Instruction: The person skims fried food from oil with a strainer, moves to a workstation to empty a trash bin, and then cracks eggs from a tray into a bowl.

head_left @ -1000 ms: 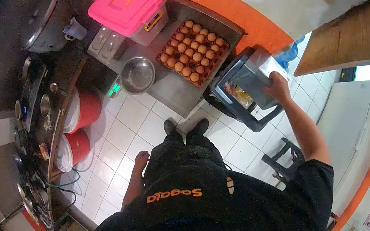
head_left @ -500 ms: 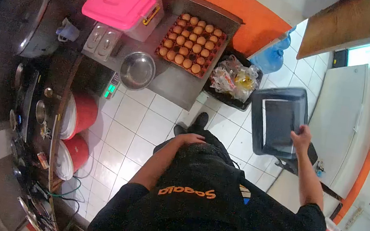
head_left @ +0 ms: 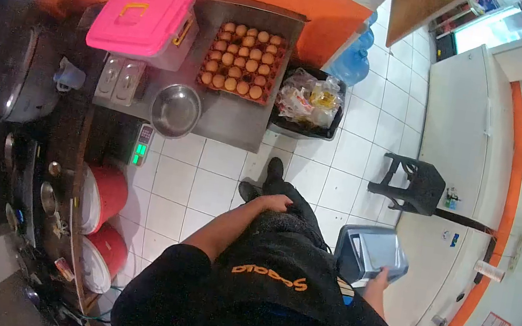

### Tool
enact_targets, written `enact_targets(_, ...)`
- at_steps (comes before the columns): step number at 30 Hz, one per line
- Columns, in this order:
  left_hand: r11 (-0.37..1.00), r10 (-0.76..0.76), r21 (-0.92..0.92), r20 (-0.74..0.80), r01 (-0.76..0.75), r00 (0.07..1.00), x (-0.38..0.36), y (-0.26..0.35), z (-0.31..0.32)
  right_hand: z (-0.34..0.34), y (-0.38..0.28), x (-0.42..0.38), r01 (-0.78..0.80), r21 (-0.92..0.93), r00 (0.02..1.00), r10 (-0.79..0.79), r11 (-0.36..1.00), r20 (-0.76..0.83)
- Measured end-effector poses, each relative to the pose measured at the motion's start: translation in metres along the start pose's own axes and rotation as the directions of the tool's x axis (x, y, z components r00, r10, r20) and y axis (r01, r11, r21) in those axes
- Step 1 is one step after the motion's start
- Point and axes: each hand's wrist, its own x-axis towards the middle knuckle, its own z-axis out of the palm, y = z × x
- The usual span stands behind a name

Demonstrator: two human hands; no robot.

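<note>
My right hand grips the lower right edge of a grey-black, rectangular plastic bin lid with a paler panel in its middle. The lid is held close to my right side, above the tiled floor. My left hand lies against the front of my dark clothing at the thigh and holds nothing that shows. Its fingers look loosely stretched out. A black bin without a cover, with crumpled plastic bags in it, stands on the floor beyond my feet.
A steel table bears a tray of eggs, a pink-lidded box and a metal bowl. On the right are a black stool and white fridges. Red buckets stand at left; blue water bottles stand behind.
My right hand has brought the bin lid down and back toward my body, tilting it. The black stool now shows fully. My view has shifted to the right; my left hand stays at my thigh.
</note>
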Motion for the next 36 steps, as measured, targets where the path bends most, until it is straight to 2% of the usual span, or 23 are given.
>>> enact_targets(1,0.983,-0.008,-0.182,0.119,0.030,0.993,-0.006,0.011,-0.003,-0.013,-0.002,-0.026,-0.005,0.007,1.000,0.006,1.000,-0.008)
enact_targets(2,0.984,-0.010,-0.175,0.128,0.033,0.992,0.000,-0.006,-0.001,-0.019,-0.020,-0.094,0.050,-0.091,0.974,-0.028,0.995,0.224)
enact_targets(3,0.779,-0.223,-0.564,0.162,0.276,0.961,0.013,-0.040,0.002,-0.025,-0.028,-0.133,0.127,-0.170,0.894,-0.039,0.977,0.446)
enact_targets(4,0.378,-0.388,-0.822,0.278,0.427,0.879,0.009,-0.029,-0.005,-0.039,-0.016,-0.123,0.125,-0.163,0.898,-0.041,0.979,0.439)
enact_targets(5,0.344,-0.458,-0.787,0.336,0.513,0.823,0.003,-0.017,-0.006,-0.062,0.005,-0.102,0.308,-0.346,0.864,-0.107,0.886,0.493)
enact_targets(6,0.737,-0.220,-0.608,0.194,0.293,0.956,0.025,-0.068,0.012,-0.081,0.020,-0.085,0.478,-0.497,0.815,-0.155,0.724,0.558)
enact_targets(7,0.997,0.069,-0.044,0.016,-0.068,0.998,0.047,-0.120,0.030,-0.091,0.025,-0.073,0.619,-0.603,0.757,-0.179,0.503,0.629)
enact_targets(8,0.887,0.321,0.393,-0.147,-0.243,0.935,0.067,-0.167,0.048,-0.097,0.029,-0.072,0.617,-0.620,0.767,-0.197,0.485,0.610)
enact_targets(9,0.844,-0.435,0.209,-0.273,0.494,0.858,0.061,-0.133,0.048,-0.097,0.031,-0.076,0.588,-0.628,0.792,-0.206,0.510,0.574)
enact_targets(12,0.873,-0.358,0.293,-0.161,0.391,0.920,0.010,-0.027,0.011,-0.100,0.040,-0.079,0.532,-0.642,0.834,-0.210,0.551,0.511)
enact_targets(16,0.898,-0.225,0.336,-0.207,0.285,0.952,0.018,-0.030,0.017,-0.097,0.045,-0.082,0.500,-0.686,0.862,-0.222,0.529,0.456)
enact_targets(18,0.925,0.124,0.347,0.116,-0.157,0.986,0.039,-0.054,0.020,-0.091,0.043,-0.072,0.491,-0.697,0.868,-0.227,0.522,0.441)
enact_targets(20,0.991,0.063,0.116,0.040,-0.068,0.997,0.031,-0.047,0.023,-0.098,0.059,-0.034,0.276,-0.198,0.829,-0.129,0.940,0.545)
enact_targets(21,0.992,-0.017,-0.124,-0.023,0.014,1.000,0.025,-0.046,0.027,-0.098,0.057,-0.038,0.271,-0.207,0.833,-0.121,0.940,0.540)
enact_targets(24,0.985,-0.130,0.085,-0.198,0.149,0.972,0.021,-0.050,0.032,-0.071,0.035,-0.062,0.504,-0.443,0.821,-0.253,0.741,0.512)
enact_targets(26,0.979,-0.069,0.180,-0.141,0.094,0.988,0.018,-0.038,0.027,-0.079,0.058,-0.002,0.224,0.003,0.847,-0.196,0.975,0.493)
enact_targets(27,0.962,-0.016,0.270,-0.073,0.035,0.997,0.013,-0.029,0.026,-0.075,0.058,0.011,0.222,0.000,0.845,-0.193,0.975,0.499)
enact_targets(29,0.923,0.035,0.385,-0.075,-0.003,0.997,-0.003,0.001,0.023,-0.063,0.053,0.027,-0.424,0.205,0.820,0.278,0.882,0.501)
enact_targets(30,0.862,0.092,0.505,-0.065,-0.047,0.994,-0.005,0.011,0.017,-0.059,0.057,0.032,-0.426,0.203,0.814,0.275,0.882,0.512)
enact_targets(33,0.991,0.029,0.129,-0.077,-0.019,0.997,0.006,-0.030,0.024,-0.056,0.062,0.031,-0.120,0.041,0.859,0.083,0.992,0.505)
enact_targets(34,0.991,0.030,0.131,-0.079,-0.020,0.996,0.004,-0.035,0.025,-0.055,0.066,0.021,0.311,-0.180,0.852,-0.190,0.933,0.488)
enact_targets(35,0.992,0.059,-0.111,0.009,-0.058,0.998,0.001,-0.039,0.023,-0.052,0.068,0.014,0.658,-0.374,0.730,-0.431,0.653,0.531)
enact_targets(36,0.935,0.106,-0.349,0.088,-0.069,0.990,-0.002,-0.041,0.022,-0.050,0.072,0.027,0.659,-0.369,0.728,-0.431,0.656,0.533)
